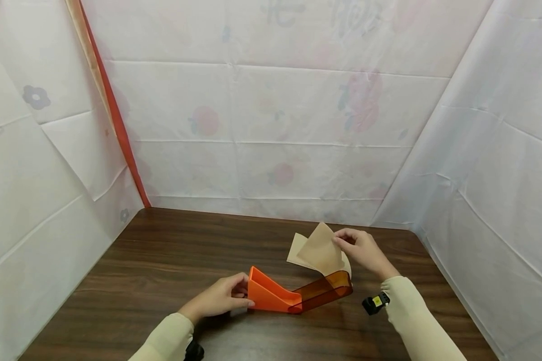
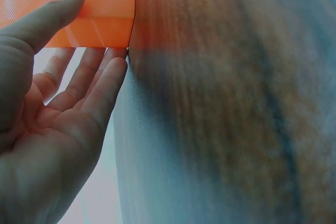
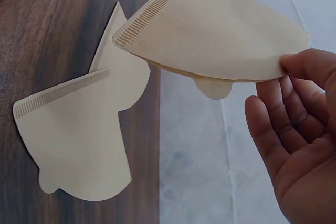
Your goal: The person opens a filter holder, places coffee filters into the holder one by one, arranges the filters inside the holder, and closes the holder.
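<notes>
An orange holder [image 1: 271,296] with its translucent brown lid [image 1: 325,291] swung out to the right stands on the table. My left hand [image 1: 221,297] grips the holder's left end, thumb on the near side; the left wrist view shows the thumb on the orange wall [image 2: 105,3] and fingers beneath its edge. Between thumb and fingers my right hand [image 1: 363,248] pinches a tan paper filter [image 1: 320,248], raised above the lid's far side. In the right wrist view the held filter [image 3: 220,35] has a crimped edge. Two more filters [image 3: 79,135] lie overlapping on the table.
The dark wood table [image 1: 171,250] reaches back to a white patterned curtain [image 1: 253,110]. More white sheeting hangs at the left [image 1: 36,165] and right [image 1: 492,165] sides, with an orange strip [image 1: 117,115] in the back left corner.
</notes>
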Tool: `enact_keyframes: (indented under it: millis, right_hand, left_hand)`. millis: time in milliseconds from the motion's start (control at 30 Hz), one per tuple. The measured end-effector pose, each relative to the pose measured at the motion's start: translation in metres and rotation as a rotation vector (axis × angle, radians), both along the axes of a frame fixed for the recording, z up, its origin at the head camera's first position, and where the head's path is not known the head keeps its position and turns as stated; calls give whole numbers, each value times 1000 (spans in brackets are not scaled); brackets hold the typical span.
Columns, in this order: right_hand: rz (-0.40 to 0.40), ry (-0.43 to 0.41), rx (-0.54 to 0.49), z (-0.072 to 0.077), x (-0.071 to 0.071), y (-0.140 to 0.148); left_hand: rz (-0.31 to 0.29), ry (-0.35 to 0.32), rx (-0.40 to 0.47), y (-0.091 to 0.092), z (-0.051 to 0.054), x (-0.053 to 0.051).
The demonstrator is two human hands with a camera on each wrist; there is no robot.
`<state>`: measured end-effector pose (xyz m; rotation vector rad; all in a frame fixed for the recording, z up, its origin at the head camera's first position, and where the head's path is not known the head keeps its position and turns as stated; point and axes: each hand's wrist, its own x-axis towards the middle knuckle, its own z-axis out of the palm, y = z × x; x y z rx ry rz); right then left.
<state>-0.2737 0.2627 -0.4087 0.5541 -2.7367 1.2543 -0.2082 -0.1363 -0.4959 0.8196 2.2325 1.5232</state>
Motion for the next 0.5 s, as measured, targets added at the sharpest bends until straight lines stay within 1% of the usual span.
enact_keyframes:
  millis: [200, 367, 500]
  right_hand:
    - [16, 41, -5, 12, 3, -5]
    - [33, 98, -1, 18, 4, -8]
    - [46, 125, -2, 22, 5, -10]
  left_hand:
    - [0, 3, -9, -1, 0, 0]
    - [2, 0, -7, -2, 0, 0]
    - [2, 1, -2, -2, 1, 0]
